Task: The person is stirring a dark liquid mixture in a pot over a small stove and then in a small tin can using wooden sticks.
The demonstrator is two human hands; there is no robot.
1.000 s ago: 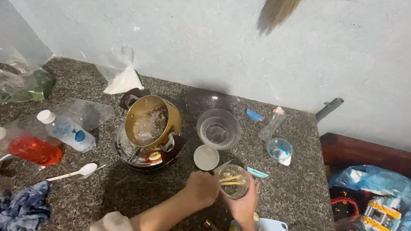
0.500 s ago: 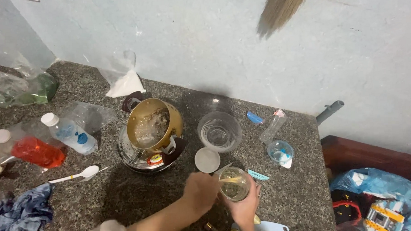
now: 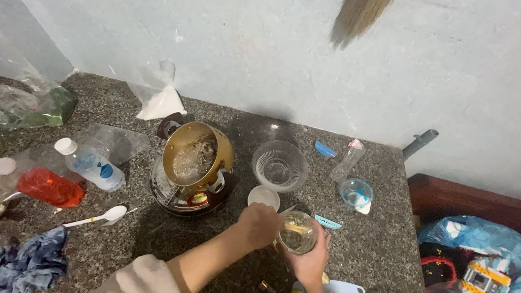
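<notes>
My right hand [image 3: 308, 260] grips a small clear glass [image 3: 298, 233] with yellowish liquid, held just above the granite counter [image 3: 385, 257]. My left hand [image 3: 261, 224] reaches across from the left and rests its closed fingers at the glass's rim, pinching a thin pale stick-like thing that lies across the top; what it is I cannot tell. A small white lid [image 3: 263, 196] lies just beyond the hands, in front of a ribbed glass bowl [image 3: 279, 165].
A gold pot [image 3: 195, 157] tilts on a dark cooker base [image 3: 181, 201]. To the left lie a plastic water bottle [image 3: 90, 164], a bag of red liquid [image 3: 47, 187], a white spoon [image 3: 98, 216] and a blue rag [image 3: 25, 270]. A small glass [image 3: 355, 193] stands to the right.
The camera moved slightly. Both hands stay at the glass, which shifted a little toward me.
</notes>
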